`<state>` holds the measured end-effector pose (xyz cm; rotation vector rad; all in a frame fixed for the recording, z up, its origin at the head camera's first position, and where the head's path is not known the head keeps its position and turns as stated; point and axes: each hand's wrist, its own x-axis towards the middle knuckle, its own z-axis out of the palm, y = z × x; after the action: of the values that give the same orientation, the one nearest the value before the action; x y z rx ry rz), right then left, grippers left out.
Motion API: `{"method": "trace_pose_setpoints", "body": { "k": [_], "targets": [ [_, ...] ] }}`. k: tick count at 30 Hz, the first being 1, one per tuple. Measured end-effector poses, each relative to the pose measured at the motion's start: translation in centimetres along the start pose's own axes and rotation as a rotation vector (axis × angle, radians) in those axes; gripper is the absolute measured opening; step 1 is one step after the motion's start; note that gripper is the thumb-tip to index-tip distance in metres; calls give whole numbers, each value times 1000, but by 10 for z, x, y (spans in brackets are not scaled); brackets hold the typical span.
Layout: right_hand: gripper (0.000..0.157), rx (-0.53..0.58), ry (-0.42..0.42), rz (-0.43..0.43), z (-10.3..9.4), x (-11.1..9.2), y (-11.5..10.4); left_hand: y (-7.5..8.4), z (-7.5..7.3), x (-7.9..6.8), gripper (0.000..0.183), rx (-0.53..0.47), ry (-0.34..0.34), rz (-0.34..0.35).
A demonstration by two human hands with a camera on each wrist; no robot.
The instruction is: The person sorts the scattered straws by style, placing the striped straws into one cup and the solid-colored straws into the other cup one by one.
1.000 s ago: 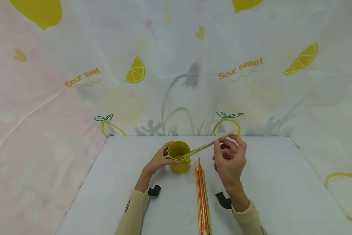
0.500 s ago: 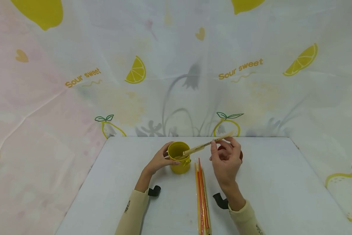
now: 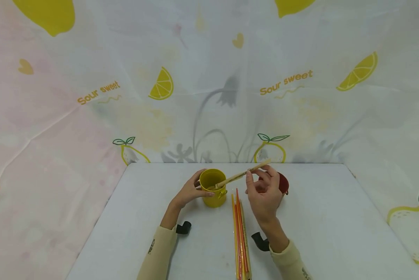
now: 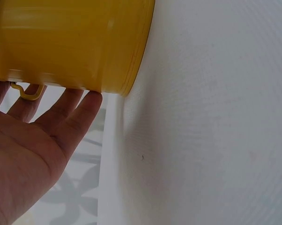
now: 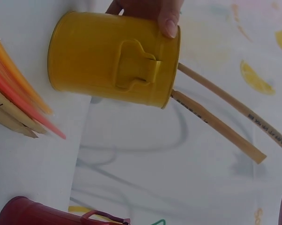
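My left hand [image 3: 190,191] grips the yellow bucket [image 3: 214,200] around its side, thumb near the rim. In the left wrist view the fingers [image 4: 75,122] lie along the bucket wall, beside a small side handle [image 4: 31,93]. My right hand [image 3: 265,198] pinches a thin wooden chopstick [image 3: 241,175] near its upper end, tilted with its lower end at the bucket's mouth. Seen from the right wrist, two printed wooden sticks slant out of the bucket: the longer chopstick [image 5: 244,110] reaches toward my right hand, the other chopstick [image 5: 225,130] leans free. Their lower ends are hidden.
A red bucket [image 3: 284,184] stands just behind my right hand, partly hidden. A bundle of yellow, orange and red sticks [image 3: 238,229] with wooden ones lies on the white table [image 3: 328,225] between my arms. A printed cloth backdrop [image 3: 209,77] rises behind the table.
My right hand has shifted left with the chopstick, whose lower end is now at the yellow bucket's mouth. More of the red bucket shows. My left hand and the yellow bucket stay put.
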<state>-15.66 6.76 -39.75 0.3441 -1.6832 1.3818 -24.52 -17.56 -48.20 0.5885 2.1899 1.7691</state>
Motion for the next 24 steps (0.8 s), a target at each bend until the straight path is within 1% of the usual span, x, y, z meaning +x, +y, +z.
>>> {"method": "trace_pose_setpoints", "body": {
  "k": [3,9,13,20,24],
  "targets": [
    [40,-2,-10,-1,1,-2,1,0,0,0,89,-3,1,1],
    [40,5,-33,-30,4,-6,5,1,0,0,90,-2,0,-2],
    [42,-23,-42,-39,6,-9,9,1,0,1,90,-7,2,1],
    [42,-99,-75,-10,10,-14,9,1,0,1,90,-22,-5,5],
    [43,-120,-94,21,14,-23,25,0,0,1,90,-20,-2,17]
  ]
}}
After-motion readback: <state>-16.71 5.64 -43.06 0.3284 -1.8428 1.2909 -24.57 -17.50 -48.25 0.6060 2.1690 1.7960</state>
